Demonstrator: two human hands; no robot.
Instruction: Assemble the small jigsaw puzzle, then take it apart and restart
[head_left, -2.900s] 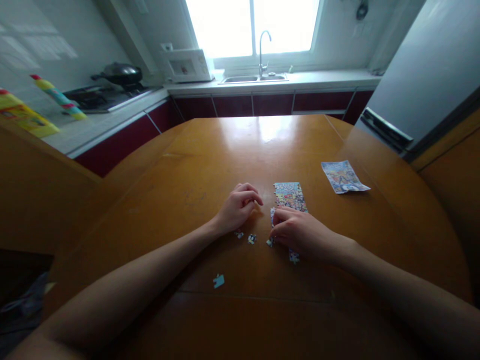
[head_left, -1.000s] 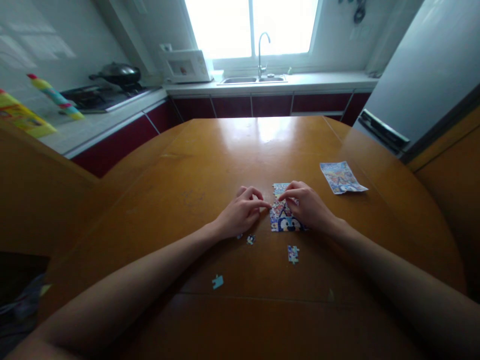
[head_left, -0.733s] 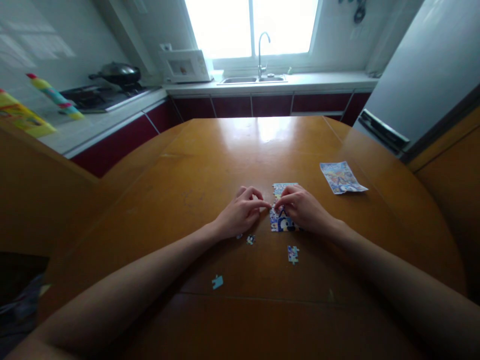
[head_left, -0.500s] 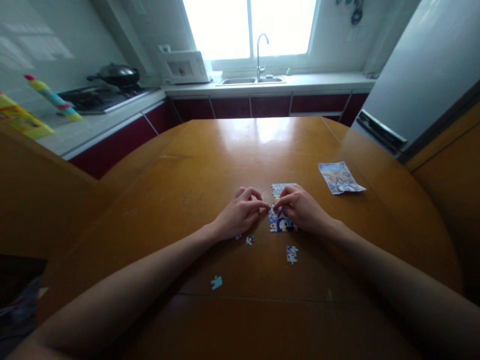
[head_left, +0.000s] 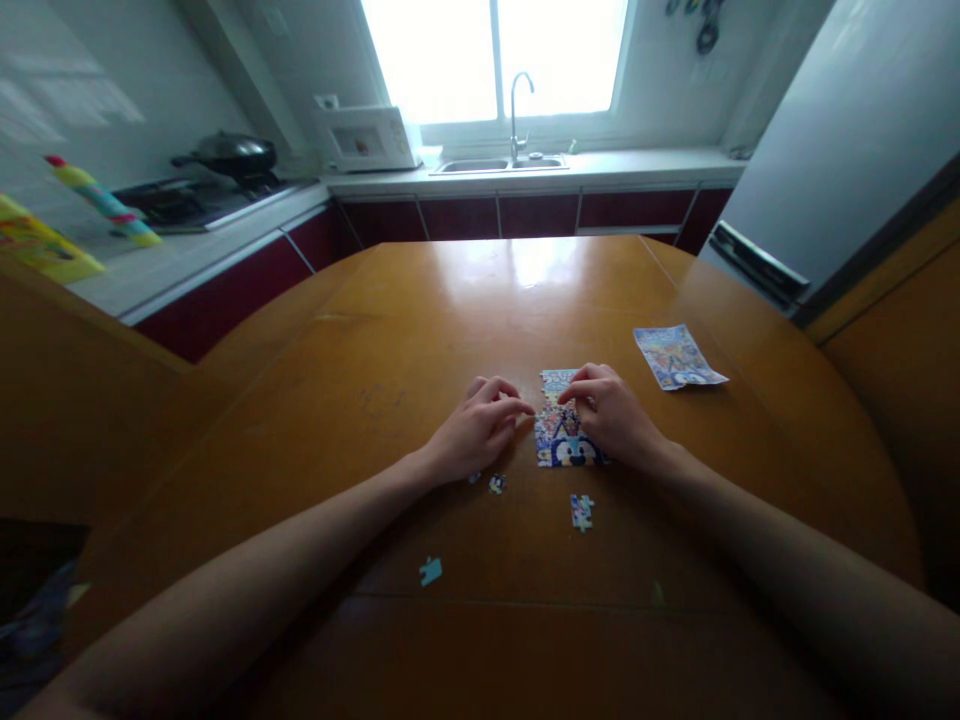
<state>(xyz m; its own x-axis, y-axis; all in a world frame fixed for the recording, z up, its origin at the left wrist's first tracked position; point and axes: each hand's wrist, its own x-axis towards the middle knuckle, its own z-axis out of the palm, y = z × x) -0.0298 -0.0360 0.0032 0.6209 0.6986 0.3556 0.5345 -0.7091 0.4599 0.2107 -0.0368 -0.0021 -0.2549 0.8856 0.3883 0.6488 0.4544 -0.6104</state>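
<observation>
Both hands at the jigsaw, loose pieces scattered nearer you

Your jigsaw puzzle (head_left: 551, 430) lies flat on the wooden table (head_left: 450, 310), between your hands and partly under the right one; a blue cartoon animal face shows along its near edge, with crowded small figures above it and a pale strip at the far end; its left edge is jagged with tabs.

Your left hand (head_left: 480, 425) rests on its side at the left of the puzzle, loosely curled with the index finger stretched out, its tip right at the puzzle's edge; your right hand (head_left: 609, 412) arches over the puzzle's right side, fingers bent and drawn narrow, the index fingertip down by the printed surface; you cannot tell from this view whether it pinches a piece.

Nearer you, a patterned piece (head_left: 582, 512) lies apart from the puzzle; a small black-and-white piece (head_left: 497, 484) sits near your left wrist, and a partly hidden piece (head_left: 474, 478) peeps out just beside it; a light-blue piece (head_left: 430, 571) lies closest to you, well apart from the rest.

Beyond your right hand, a creased picture sheet (head_left: 679, 357) lies on the table; past the far edge stand a microwave (head_left: 367, 138) and a sink faucet (head_left: 514, 118).
</observation>
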